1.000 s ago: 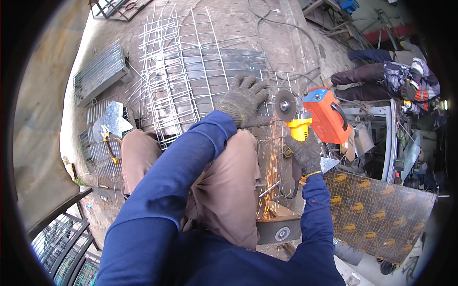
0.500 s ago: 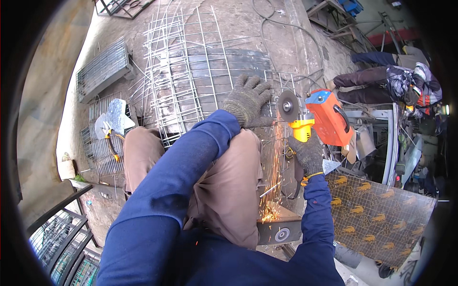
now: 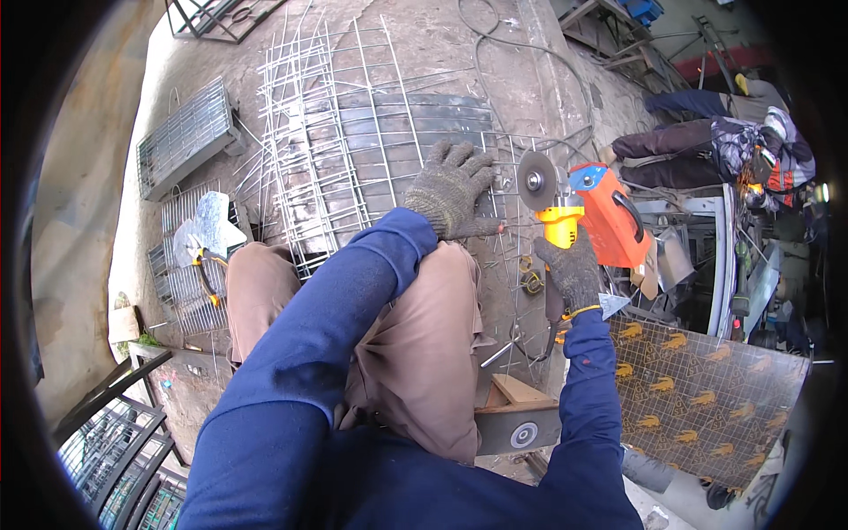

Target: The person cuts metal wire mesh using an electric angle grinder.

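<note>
My left hand [image 3: 450,187], in a grey knitted glove, lies with fingers spread over the welded wire mesh [image 3: 375,115], palm down. Its thumb points right, toward the grinder. In my right hand [image 3: 572,274], also gloved, is a yellow angle grinder [image 3: 560,226], the fingers wrapped round its body. The grinder's dark cutting disc [image 3: 537,180] stands just right of the left hand, over the mesh's right edge. No sparks show. Whether the disc touches a wire I cannot tell.
An orange case [image 3: 609,216] with a black handle stands right of the grinder. A cord trails below my right hand. Pliers [image 3: 208,278] and metal scraps [image 3: 210,225] lie on mesh at left. A patterned sheet [image 3: 689,397] lies lower right; a person [image 3: 707,141] is at far right.
The stream of orange sparks below the disc has stopped. The grinder has moved slightly away from me and to the right, off from the left hand. The left hand stays on the mesh.
</note>
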The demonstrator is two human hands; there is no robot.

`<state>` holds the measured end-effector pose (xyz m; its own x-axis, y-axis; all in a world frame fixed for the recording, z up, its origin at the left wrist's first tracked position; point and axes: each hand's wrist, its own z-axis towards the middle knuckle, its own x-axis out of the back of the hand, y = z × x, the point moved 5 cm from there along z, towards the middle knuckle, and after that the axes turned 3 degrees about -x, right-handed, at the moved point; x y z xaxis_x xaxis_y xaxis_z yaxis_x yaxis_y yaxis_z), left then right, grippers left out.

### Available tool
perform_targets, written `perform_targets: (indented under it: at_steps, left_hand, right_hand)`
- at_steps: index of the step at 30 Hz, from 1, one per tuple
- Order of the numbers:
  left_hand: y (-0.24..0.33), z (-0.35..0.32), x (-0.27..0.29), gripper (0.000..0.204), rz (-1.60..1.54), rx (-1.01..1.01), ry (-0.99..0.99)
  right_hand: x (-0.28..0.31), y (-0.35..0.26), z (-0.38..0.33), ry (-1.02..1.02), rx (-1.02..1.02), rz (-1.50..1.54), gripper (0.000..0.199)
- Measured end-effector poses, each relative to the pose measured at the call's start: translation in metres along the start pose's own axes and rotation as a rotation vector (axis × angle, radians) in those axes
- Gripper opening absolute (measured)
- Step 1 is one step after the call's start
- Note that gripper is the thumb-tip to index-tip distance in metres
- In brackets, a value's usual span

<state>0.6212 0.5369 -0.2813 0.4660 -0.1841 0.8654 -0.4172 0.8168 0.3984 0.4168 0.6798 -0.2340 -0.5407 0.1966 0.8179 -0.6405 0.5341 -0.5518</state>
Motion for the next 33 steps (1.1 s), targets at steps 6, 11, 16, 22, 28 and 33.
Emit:
perform_targets:
  at_steps: [6, 11, 16, 22, 28, 33]
  left_hand:
    - [0.0, 0.001, 0.001, 0.091, 0.01, -0.006, 0.012]
    - [-0.001, 0.001, -0.002, 0.091, 0.022, 0.008, -0.001]
    - [-0.001, 0.0, -0.003, 0.093, 0.022, 0.02, -0.014]
    - [0.0, 0.001, 0.0, 0.095, 0.003, 0.03, -0.039]
    - [-0.001, 0.002, -0.002, 0.096, 0.022, 0.038, -0.061]
    - [-0.002, 0.001, -0.003, 0.093, 0.024, 0.021, -0.023]
  right_hand:
    - [-0.013, 0.003, 0.014, -0.116, -0.17, 0.058, 0.062]
    - [-0.02, 0.014, 0.019, -0.018, -0.085, -0.02, 0.072]
    - [-0.022, 0.022, 0.025, -0.08, -0.103, 0.005, 0.075]
    - [-0.026, 0.021, 0.026, -0.035, -0.043, -0.006, 0.066]
    - [-0.026, 0.021, 0.025, -0.078, -0.104, 0.024, 0.074]
    - [-0.025, 0.017, 0.024, -0.089, -0.101, 0.028, 0.072]
